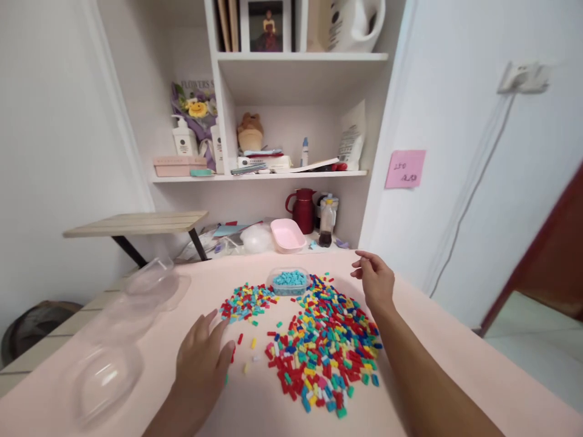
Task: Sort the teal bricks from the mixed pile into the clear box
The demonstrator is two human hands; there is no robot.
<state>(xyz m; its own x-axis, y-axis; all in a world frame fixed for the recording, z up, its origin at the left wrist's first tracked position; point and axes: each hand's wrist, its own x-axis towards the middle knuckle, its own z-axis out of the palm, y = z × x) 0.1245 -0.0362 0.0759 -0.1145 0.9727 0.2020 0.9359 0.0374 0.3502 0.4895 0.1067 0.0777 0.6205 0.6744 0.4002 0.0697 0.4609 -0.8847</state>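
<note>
My left hand hovers at or rests on the pink tabletop, fingers spread and nothing held, beside the smaller heap of toy bricks. A few loose bricks lie around its thumb. My right hand is past the right edge of the larger multicoloured brick heap; its index finger reaches out, the others bend loosely, and nothing shows between them. Between the heaps, toward the back, stands a transparent tub filled with light-blue bricks.
Several transparent plastic containers stand along the left side. A pink tray, a dark red jug and a bottle line the back. A small wooden shelf juts in at left. White shelving rises behind.
</note>
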